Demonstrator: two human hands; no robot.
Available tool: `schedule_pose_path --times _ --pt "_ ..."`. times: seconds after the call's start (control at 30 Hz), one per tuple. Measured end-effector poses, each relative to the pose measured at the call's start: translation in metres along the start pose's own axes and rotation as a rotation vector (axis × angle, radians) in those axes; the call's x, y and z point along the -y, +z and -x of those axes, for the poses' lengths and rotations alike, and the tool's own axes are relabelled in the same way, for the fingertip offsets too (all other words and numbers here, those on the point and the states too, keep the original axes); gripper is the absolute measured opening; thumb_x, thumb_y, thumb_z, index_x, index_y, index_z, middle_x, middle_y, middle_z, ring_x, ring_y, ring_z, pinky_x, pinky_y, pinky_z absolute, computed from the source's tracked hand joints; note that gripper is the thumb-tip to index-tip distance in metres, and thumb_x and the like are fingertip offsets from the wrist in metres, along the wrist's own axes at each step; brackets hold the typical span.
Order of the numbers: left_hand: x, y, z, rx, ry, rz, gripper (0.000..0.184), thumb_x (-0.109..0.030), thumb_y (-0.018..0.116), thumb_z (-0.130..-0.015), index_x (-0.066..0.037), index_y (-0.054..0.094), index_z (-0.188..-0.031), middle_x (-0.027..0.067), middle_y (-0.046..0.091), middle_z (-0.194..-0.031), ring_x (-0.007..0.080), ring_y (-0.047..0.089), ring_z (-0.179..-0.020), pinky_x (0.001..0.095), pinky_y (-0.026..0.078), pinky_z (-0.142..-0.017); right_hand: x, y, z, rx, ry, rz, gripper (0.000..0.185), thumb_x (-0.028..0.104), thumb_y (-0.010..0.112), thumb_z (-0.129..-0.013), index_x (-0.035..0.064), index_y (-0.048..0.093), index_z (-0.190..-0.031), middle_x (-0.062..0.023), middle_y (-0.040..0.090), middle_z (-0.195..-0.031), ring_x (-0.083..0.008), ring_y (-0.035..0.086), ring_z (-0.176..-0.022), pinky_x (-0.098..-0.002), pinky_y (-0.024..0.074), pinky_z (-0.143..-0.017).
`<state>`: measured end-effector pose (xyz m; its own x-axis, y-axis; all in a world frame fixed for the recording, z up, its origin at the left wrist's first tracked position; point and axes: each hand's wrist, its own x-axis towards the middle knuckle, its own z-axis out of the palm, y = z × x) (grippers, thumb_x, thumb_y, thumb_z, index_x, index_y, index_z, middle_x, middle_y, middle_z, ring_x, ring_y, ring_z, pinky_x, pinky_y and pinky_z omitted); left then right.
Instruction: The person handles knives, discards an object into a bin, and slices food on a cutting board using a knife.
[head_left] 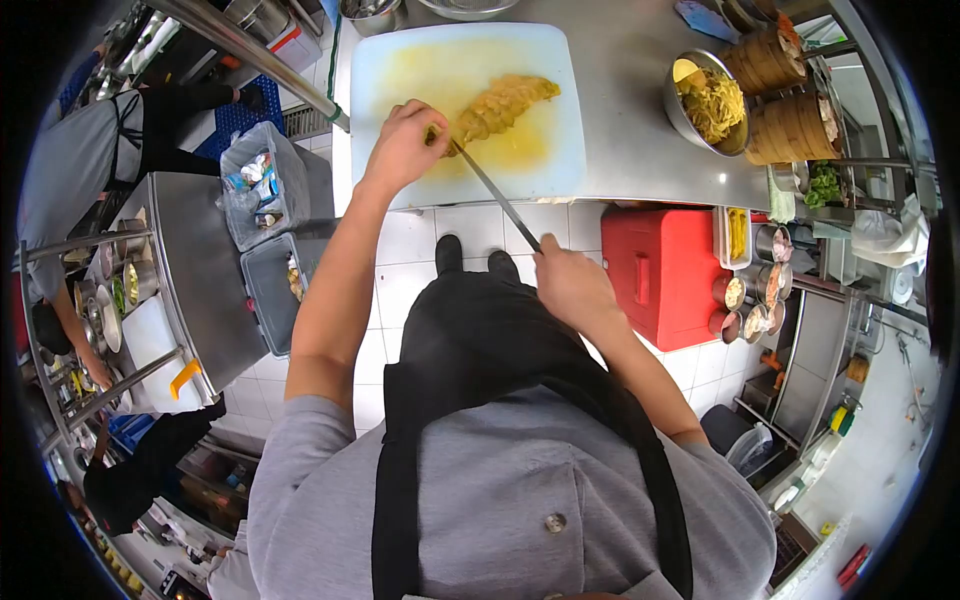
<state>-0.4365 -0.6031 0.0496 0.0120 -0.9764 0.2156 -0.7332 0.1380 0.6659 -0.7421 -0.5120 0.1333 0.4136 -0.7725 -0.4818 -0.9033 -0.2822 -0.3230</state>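
A long knife point(497, 194) is gripped by its handle in my right hand point(577, 285), near the counter's front edge. Its blade points up and left to the left end of a row of yellow-green sliced food point(505, 103) on the white cutting board point(400, 65). My left hand point(408, 143) is closed over the left part of the board, its fingers round a small yellow-green piece point(431, 133) beside the knife tip. Yellow liquid stains the board around the slices.
A metal bowl point(742, 137) of yellow shreds stands right on the steel counter point(630, 120), beside bamboo steamers point(785, 131). Below are a red box point(640, 272) and small containers. Bins point(285, 190) and a side table point(200, 260) lie left, where other people work.
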Motion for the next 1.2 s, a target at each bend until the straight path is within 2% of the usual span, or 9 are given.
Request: schedule_pose_path --times 0.07,0.17,0.4,0.57,0.8,0.9,0.97,1.07,1.2 --pt "-0.012 0.007 -0.003 0.167 -0.035 -0.267 0.023 -0.024 0.081 -0.084 -0.01 0.074 -0.1 0.0108 0.066 -0.116 0.032 0.06 -0.114 0.0473 0.047 -0.1 -0.011 -0.013 0.017 0.017 0.05 -0.121 0.025 0.022 0.053 -0.103 -0.0012 0.059 -0.11 -0.0328 0.071 -0.085 -0.0533 0.071 -0.084 -0.0622 0.0561 -0.078" --pt "-0.024 0.032 0.003 0.151 0.007 -0.555 0.026 -0.029 0.082 -0.081 -0.01 0.075 -0.098 0.0081 0.066 -0.115 0.0306 0.058 -0.116 0.0478 0.044 -0.102 -0.04 -0.005 0.023 -0.029 0.052 -0.161 0.026 0.026 0.052 -0.105 0.0013 0.06 -0.107 -0.0328 0.07 -0.083 -0.0551 0.069 -0.083 -0.0645 0.0542 -0.079" --pt "-0.014 0.049 0.01 -0.016 0.019 -0.599 0.018 -0.026 0.079 -0.083 -0.01 0.075 -0.089 0.0086 0.068 -0.113 0.0317 0.058 -0.118 0.0492 0.043 -0.1 -0.046 -0.005 0.023 -0.074 0.068 -0.24 0.026 0.025 0.052 -0.105 0.0003 0.061 -0.104 -0.033 0.07 -0.085 -0.0555 0.068 -0.086 -0.064 0.0517 -0.081" --pt "-0.021 0.036 -0.009 -0.167 -0.4 -0.293 0.011 -0.021 0.075 -0.085 -0.01 0.076 -0.087 0.0104 0.071 -0.105 0.0348 0.064 -0.104 0.0518 0.047 -0.094 -0.047 -0.002 0.024 -0.067 0.08 -0.231 0.027 0.025 0.052 -0.105 -0.0003 0.061 -0.104 -0.0326 0.071 -0.088 -0.0548 0.068 -0.088 -0.0635 0.0509 -0.083" --pt "-0.02 0.064 -0.008 -0.184 -0.248 -0.354 0.018 -0.026 0.074 -0.088 -0.008 0.076 -0.089 0.0125 0.071 -0.103 0.0379 0.065 -0.105 0.0518 0.05 -0.093 -0.047 -0.007 0.029 -0.058 0.116 -0.203 0.027 0.025 0.052 -0.105 -0.0004 0.061 -0.105 -0.0324 0.071 -0.088 -0.0544 0.068 -0.089 -0.0633 0.0517 -0.084" --pt "-0.023 0.059 0.01 -0.271 -0.216 -0.105 0.021 -0.024 0.076 -0.089 -0.007 0.076 -0.101 0.015 0.069 -0.109 0.0391 0.062 -0.111 0.0502 0.049 -0.098 -0.044 -0.007 0.028 -0.079 0.111 -0.201 0.026 0.025 0.053 -0.105 0.0 0.061 -0.105 -0.0324 0.071 -0.088 -0.0539 0.069 -0.086 -0.0629 0.0533 -0.082" --pt "-0.022 0.043 0.028 -0.355 -0.218 -0.116 0.042 -0.02 0.079 -0.087 -0.006 0.066 -0.125 0.0181 0.063 -0.122 0.0395 0.059 -0.117 0.0488 0.049 -0.103 -0.042 -0.006 0.025 -0.097 0.086 -0.203 0.026 0.025 0.053 -0.105 0.0005 0.061 -0.106 -0.0319 0.071 -0.086 -0.0534 0.069 -0.083 -0.0624 0.0541 -0.08" --pt "-0.009 0.048 0.042 -0.263 -0.215 -0.058 0.061 -0.015 0.081 -0.086 -0.005 0.052 -0.139 0.0206 0.056 -0.132 0.0396 0.055 -0.123 0.0487 0.048 -0.106 -0.033 -0.005 0.013 -0.12 0.039 -0.161 0.025 0.024 0.053 -0.104 0.001 0.061 -0.107 -0.0304 0.071 -0.083 -0.0516 0.07 -0.079 -0.0614 0.0555 -0.076" --pt "-0.01 0.051 0.031 -0.188 -0.207 -0.068 0.065 -0.015 0.082 -0.085 -0.005 0.048 -0.14 0.0207 0.054 -0.135 0.0401 0.054 -0.127 0.0475 0.048 -0.107 -0.024 0.001 -0.027 -0.185 -0.07 -0.039 0.024 0.022 0.053 -0.104 -0.0004 0.06 -0.108 -0.0277 0.072 -0.081 -0.048 0.072 -0.077 -0.0605 0.0565 -0.074"
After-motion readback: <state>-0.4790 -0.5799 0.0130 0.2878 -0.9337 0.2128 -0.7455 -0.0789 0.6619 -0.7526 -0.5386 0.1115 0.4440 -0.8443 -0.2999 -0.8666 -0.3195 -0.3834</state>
